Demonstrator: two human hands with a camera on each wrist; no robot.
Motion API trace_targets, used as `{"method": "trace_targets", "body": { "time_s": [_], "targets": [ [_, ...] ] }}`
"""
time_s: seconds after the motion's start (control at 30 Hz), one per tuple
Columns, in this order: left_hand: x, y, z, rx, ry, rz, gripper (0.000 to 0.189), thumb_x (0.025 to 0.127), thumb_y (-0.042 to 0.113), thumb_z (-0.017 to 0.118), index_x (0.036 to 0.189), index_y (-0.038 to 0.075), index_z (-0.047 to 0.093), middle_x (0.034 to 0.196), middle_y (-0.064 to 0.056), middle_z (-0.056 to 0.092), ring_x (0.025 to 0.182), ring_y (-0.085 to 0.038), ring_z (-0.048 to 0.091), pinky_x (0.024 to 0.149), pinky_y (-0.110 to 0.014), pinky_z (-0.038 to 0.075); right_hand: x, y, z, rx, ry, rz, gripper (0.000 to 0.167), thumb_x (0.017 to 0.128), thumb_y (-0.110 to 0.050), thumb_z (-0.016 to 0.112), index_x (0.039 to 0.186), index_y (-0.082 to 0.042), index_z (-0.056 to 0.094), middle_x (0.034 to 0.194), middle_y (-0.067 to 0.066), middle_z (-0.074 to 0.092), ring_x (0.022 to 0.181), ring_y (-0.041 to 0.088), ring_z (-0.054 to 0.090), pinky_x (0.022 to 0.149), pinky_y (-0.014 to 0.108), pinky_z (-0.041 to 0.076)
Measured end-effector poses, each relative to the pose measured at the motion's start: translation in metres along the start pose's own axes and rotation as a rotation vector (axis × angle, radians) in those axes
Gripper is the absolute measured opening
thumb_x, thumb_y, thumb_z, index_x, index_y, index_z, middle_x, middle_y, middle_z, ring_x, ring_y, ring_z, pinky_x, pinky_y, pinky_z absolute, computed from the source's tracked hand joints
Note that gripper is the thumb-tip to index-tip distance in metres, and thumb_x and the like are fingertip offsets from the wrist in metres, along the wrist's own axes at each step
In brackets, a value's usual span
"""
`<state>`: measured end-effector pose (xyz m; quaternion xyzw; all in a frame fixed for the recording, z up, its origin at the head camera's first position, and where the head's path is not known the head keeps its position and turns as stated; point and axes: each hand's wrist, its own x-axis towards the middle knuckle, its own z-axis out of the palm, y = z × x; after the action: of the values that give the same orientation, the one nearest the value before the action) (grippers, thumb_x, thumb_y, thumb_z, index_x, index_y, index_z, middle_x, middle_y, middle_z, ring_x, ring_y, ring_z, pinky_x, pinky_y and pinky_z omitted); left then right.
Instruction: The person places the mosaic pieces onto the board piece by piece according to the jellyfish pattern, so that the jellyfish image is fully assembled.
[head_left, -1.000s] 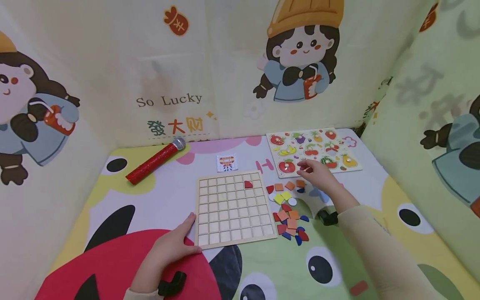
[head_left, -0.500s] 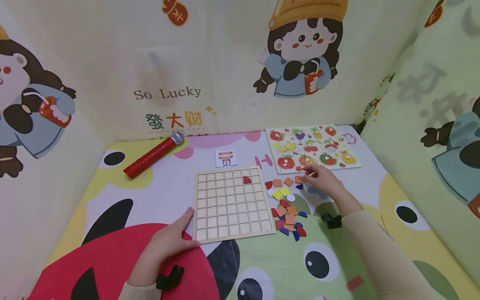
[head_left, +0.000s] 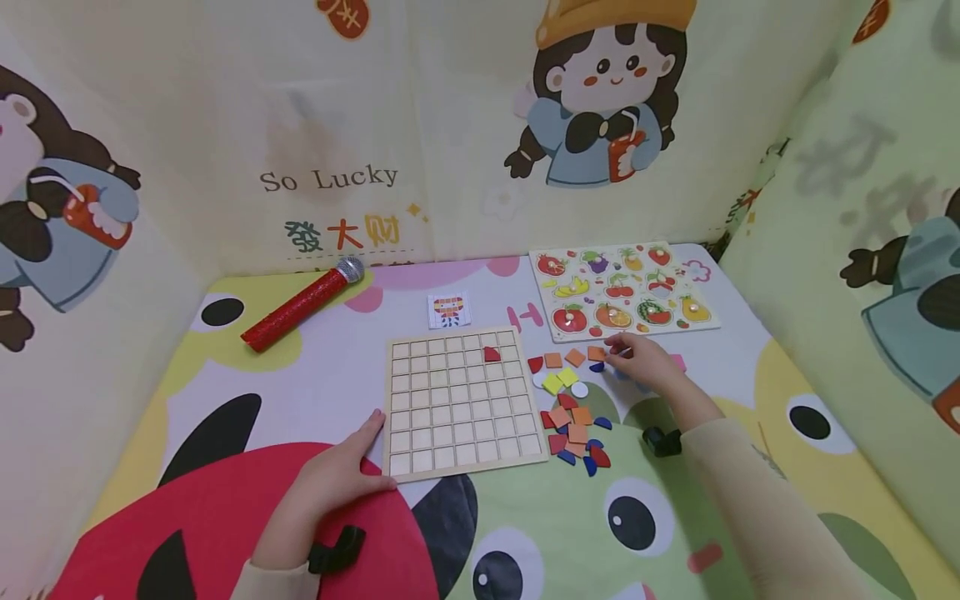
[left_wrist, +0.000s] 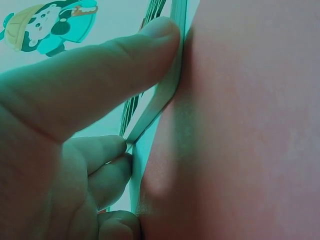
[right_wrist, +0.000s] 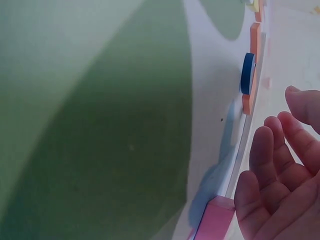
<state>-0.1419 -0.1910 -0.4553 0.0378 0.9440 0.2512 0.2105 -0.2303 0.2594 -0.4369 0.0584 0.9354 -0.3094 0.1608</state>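
Note:
My left hand (head_left: pixel 337 471) rests against the near left corner of a wooden grid board (head_left: pixel 391 400), thumb and fingers touching its edges. In the left wrist view, the thumb (left_wrist: pixel 115 70) lies along the board's rim. One red quarter-round piece (head_left: pixel 491 355) sits in a cell near the board's far right. My right hand (head_left: pixel 643 360) hovers beside an orange square tile (head_left: pixel 596 353) and a blue half-round piece (head_left: pixel 597 367). In the right wrist view, its loosely bent fingers (right_wrist: pixel 261 150) hold nothing. A pink block (right_wrist: pixel 215 220) lies below them.
Several loose red, orange and blue pieces lie right of the board, with yellow tiles (head_left: pixel 552 384) and a white disc (head_left: pixel 580 389). A fruit knob puzzle (head_left: pixel 537 279) lies behind. A picture card (head_left: pixel 449 311) and a red microphone (head_left: pixel 296 312) are farther back.
My right hand has come back from the fruit puzzle's front edge to the orange tile. The left hand stays at the board's corner. The head view has shifted slightly.

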Motion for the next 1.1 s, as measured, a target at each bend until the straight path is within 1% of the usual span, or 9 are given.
{"method": "trace_targets", "body": {
  "time_s": [0.1,0.27,0.43,0.63,0.87,1.1],
  "targets": [
    [-0.002,-0.002,0.001,0.005,-0.004,-0.008,0.118,0.049,0.046,0.083,0.146,0.023,0.02,0.144,-0.01,0.036,0.115,-0.026,0.047,0.063,-0.033,0.052,0.001,0.001,0.004,-0.011,0.002,-0.002,0.043,0.091,-0.029,0.054,0.128,-0.009,0.047,0.114,0.016,0.054,0.098,0.027,0.051,0.08,0.035,0.047],
    [0.0,-0.002,0.001,-0.007,0.003,-0.008,0.118,0.048,0.045,0.084,0.145,0.024,0.021,0.143,-0.009,0.037,0.114,-0.026,0.047,0.062,-0.033,0.053,0.001,0.001,0.008,-0.02,0.018,-0.04,0.039,0.09,-0.026,0.054,0.124,-0.007,0.05,0.112,0.016,0.055,0.099,0.028,0.052,0.081,0.037,0.047],
    [0.0,-0.002,0.003,-0.019,0.003,-0.007,0.118,0.048,0.045,0.084,0.146,0.023,0.021,0.142,-0.01,0.037,0.113,-0.026,0.047,0.061,-0.032,0.053,-0.001,-0.001,0.01,-0.041,0.012,-0.053,0.037,0.09,-0.024,0.054,0.123,-0.007,0.051,0.111,0.015,0.055,0.098,0.027,0.051,0.083,0.038,0.047],
    [-0.001,-0.002,0.004,-0.007,0.015,-0.007,0.117,0.049,0.044,0.084,0.145,0.022,0.021,0.142,-0.01,0.038,0.111,-0.026,0.048,0.061,-0.032,0.053,-0.001,-0.006,0.01,-0.07,-0.003,-0.077,0.039,0.09,-0.025,0.056,0.124,-0.006,0.051,0.112,0.015,0.056,0.098,0.027,0.05,0.084,0.039,0.046],
    [-0.001,-0.002,0.003,-0.012,0.011,-0.005,0.118,0.049,0.044,0.084,0.145,0.022,0.021,0.142,-0.011,0.037,0.113,-0.026,0.048,0.061,-0.033,0.053,0.0,-0.014,0.013,-0.064,-0.016,-0.084,0.037,0.089,-0.026,0.056,0.122,-0.009,0.053,0.112,0.012,0.056,0.097,0.025,0.049,0.083,0.038,0.045],
    [0.0,-0.002,0.001,-0.008,0.005,0.012,0.117,0.049,0.045,0.084,0.145,0.021,0.022,0.143,-0.01,0.036,0.115,-0.027,0.047,0.063,-0.034,0.053,-0.002,-0.01,0.015,-0.068,-0.014,-0.094,0.037,0.09,-0.025,0.056,0.122,-0.007,0.053,0.111,0.013,0.056,0.098,0.026,0.051,0.086,0.04,0.045]
  ]
}}
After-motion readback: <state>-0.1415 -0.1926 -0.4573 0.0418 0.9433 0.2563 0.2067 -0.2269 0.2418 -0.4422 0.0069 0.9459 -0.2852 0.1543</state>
